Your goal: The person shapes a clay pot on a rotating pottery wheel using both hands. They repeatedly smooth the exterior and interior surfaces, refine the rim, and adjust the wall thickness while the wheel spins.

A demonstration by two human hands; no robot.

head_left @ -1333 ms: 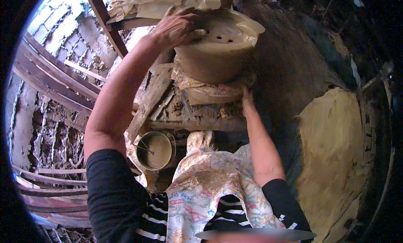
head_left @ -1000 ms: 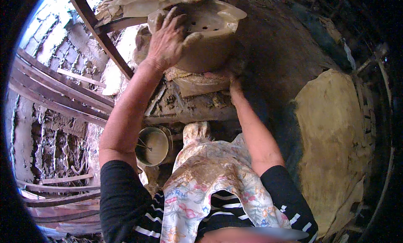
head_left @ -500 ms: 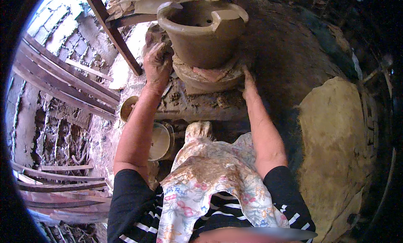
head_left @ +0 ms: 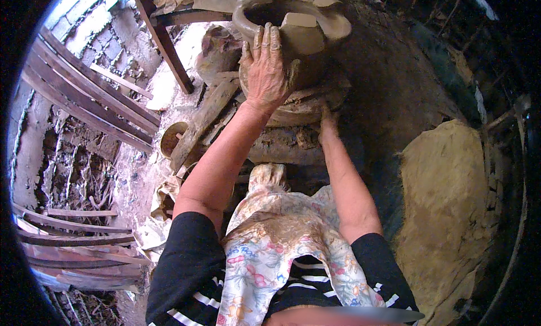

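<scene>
A wet clay pot (head_left: 307,39) with a thick, notched rim and raised lugs stands upright on a round, clay-covered turntable (head_left: 293,111). My left hand (head_left: 267,72) lies against the pot's near left wall, its fingers stretched upward and their tips close to the rim. Nothing is gripped in it. Lower down, my right hand (head_left: 328,123) is at the near right edge of the turntable. Its fingers are in shadow and partly hidden, so their grip does not show.
Left of my left forearm are a wooden plank (head_left: 203,123) and a small round bowl (head_left: 173,139). A wooden post (head_left: 163,41) rises at the upper left, with long boards (head_left: 93,92) beyond it. A broad tan slab (head_left: 442,208) lies at the right.
My left hand has left the turntable's left side and moved up and right onto the pot's wall. The pot's notches and lugs look turned. My right hand stays at the turntable's edge.
</scene>
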